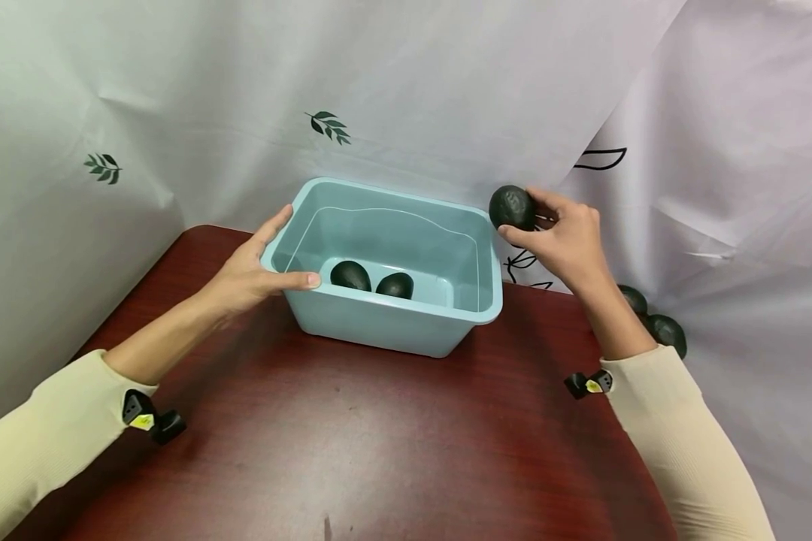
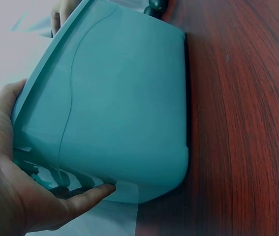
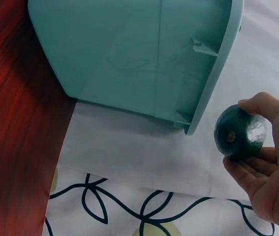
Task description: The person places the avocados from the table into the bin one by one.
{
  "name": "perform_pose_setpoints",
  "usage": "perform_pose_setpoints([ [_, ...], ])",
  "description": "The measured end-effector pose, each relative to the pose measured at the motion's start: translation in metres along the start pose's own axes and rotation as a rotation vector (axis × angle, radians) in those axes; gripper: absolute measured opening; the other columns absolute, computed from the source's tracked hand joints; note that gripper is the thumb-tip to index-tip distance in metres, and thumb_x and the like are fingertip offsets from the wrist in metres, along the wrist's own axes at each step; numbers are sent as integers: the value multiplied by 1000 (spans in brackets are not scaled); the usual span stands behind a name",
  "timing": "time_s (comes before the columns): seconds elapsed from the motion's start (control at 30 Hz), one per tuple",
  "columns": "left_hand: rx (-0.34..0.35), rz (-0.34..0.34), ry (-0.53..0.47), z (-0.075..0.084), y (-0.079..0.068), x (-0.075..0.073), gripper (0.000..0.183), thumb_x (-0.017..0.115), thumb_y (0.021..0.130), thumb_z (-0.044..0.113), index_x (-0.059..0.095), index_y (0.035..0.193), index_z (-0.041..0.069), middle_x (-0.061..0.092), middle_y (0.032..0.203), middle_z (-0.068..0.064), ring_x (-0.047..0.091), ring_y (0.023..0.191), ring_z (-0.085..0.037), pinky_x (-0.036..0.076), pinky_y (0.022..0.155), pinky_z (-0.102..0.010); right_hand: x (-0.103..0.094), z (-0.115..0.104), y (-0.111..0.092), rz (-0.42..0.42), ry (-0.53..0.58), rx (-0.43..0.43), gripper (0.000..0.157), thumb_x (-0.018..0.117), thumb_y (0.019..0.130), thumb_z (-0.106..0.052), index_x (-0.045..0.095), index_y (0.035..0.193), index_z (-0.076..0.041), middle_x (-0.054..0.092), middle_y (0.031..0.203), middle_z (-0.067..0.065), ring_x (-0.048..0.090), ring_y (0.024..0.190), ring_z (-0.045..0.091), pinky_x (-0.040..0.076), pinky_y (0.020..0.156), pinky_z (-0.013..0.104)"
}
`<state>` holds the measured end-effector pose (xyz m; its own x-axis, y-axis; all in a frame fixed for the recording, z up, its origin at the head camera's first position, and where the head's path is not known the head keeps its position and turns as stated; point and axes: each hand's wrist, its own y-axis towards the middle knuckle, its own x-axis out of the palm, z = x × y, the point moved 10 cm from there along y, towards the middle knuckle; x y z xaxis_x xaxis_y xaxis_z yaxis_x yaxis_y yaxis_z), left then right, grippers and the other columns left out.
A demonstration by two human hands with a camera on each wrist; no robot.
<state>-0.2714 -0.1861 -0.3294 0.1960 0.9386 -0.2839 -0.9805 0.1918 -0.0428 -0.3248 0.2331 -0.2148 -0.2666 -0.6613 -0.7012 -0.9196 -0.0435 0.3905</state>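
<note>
A light blue plastic tub (image 1: pixel 386 328) stands on the table with two dark avocados, one avocado (image 1: pixel 349 276) to the left and another avocado (image 1: pixel 395 285) to the right, on its floor. My left hand (image 1: pixel 246 274) grips the tub's left end, thumb along the front rim and fingers at the left rim; the left wrist view has the fingers against the outer wall. Pinched between thumb and fingers of my right hand (image 1: pixel 562 237) is a third avocado (image 1: pixel 512 208), beside the tub's back right corner at rim height. Its stem end (image 3: pixel 231 136) shows in the right wrist view.
Several more avocados (image 1: pixel 666 334) lie at the table's right edge, partly behind my right forearm. A pale printed cloth (image 1: pixel 413 90) hangs behind the reddish-brown table (image 1: pixel 352 443). Small black devices sit on both wrists.
</note>
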Motion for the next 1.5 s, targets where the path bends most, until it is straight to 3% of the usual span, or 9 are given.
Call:
perform_pose_setpoints([
  [0.43,5,7,-5,1,1,-1,114,89,84,27,10,162,53,16,171,20,38,146,-19,40,114,-43,15,-14,7,-74,63,-32,73,91,77,-42,66,142,-19,71,136,5,73,117,20,59,88,23],
  [0.7,1,5,-10,1,-1,-1,114,88,84,27,9,162,53,15,171,22,37,148,-20,40,115,-44,30,-24,12,-114,134,-70,74,92,78,-36,65,142,-13,71,135,9,74,116,22,60,91,29],
  [1.13,2,15,9,0,-1,-3,114,89,84,28,10,162,53,15,171,23,35,149,-20,41,114,-44,60,-28,14,-188,139,-76,77,92,78,-32,62,144,-7,69,137,15,73,118,27,60,94,39],
  [1.17,2,15,8,0,-1,-2,114,89,84,28,10,162,53,15,171,23,35,149,-19,40,114,-43,62,-28,14,-194,138,-75,77,92,78,-32,62,144,-7,69,138,15,73,118,27,57,101,35],
  [1.37,0,13,2,1,-2,-2,113,88,84,27,10,162,53,15,171,22,36,149,-21,41,114,-43,69,-28,11,-237,152,-54,76,90,81,-37,61,145,-9,67,141,14,69,126,28,53,109,38],
  [1.4,0,14,3,1,-2,-2,113,88,84,27,10,162,53,16,171,22,36,149,-21,40,114,-44,70,-28,10,-242,149,-53,76,90,81,-39,61,145,-9,67,141,13,68,127,28,56,104,42],
  [1.5,-1,16,7,2,-2,-2,114,88,84,28,10,163,52,16,171,19,35,149,-23,39,115,-46,71,-27,9,-249,139,-53,79,90,80,-43,61,146,-10,67,142,12,67,129,28,56,104,42],
])
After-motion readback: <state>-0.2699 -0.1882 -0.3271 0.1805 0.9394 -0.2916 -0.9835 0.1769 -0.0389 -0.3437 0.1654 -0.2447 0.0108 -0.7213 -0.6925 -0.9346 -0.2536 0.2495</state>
